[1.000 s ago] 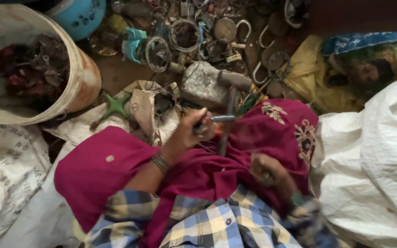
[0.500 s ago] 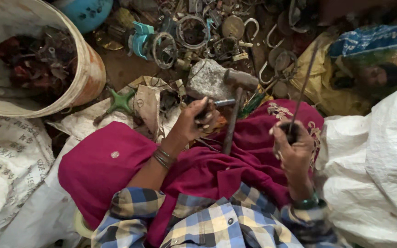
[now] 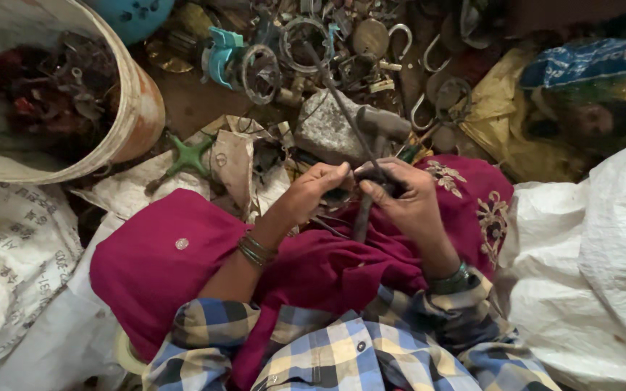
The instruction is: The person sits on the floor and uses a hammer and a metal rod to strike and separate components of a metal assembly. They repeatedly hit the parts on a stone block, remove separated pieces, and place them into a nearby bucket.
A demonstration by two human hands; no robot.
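My left hand [image 3: 311, 192] and my right hand [image 3: 405, 200] meet over my lap, which is covered by magenta cloth [image 3: 182, 261]. My right hand grips a thin dark metal rod [image 3: 335, 94] that slants up and to the left over the scrap. My left hand pinches a small dark metal piece [image 3: 339, 195] right against the rod's lower end. A hammer [image 3: 380, 123] lies under both hands, its head by a grey stone block [image 3: 325, 134] and its handle running down onto the cloth.
A pile of scrap metal rings, hooks and parts [image 3: 342, 51] lies ahead. A white bucket [image 3: 135, 108] with scrap stands at the upper left. White woven sacks lie at the right [image 3: 603, 275] and the left [image 3: 9, 253]. A green star-shaped piece [image 3: 188, 156] lies near the bucket.
My right hand has swung in from the right with the thin rod and now meets my left hand. The rod, which pointed up and right, now slants up and left.
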